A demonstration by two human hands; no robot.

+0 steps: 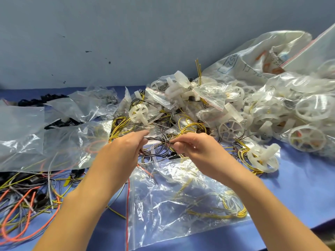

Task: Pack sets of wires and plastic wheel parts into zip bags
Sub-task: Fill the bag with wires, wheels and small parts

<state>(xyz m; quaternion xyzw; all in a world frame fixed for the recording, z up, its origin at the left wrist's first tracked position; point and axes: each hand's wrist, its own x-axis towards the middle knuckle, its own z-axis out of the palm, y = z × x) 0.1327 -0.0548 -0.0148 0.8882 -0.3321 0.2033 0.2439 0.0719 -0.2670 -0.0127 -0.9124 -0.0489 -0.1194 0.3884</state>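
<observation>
cluttered blue table by a grey wall

above the table's middle, left hand and right hand close together, fingers curled, each pinching one end of a coil of thin black wires. just below, toward the near edge, a clear zip bag lying flat, yellow wires inside. white plastic wheels heaped at the far right. loose orange and yellow wires at the near left corner.
</observation>
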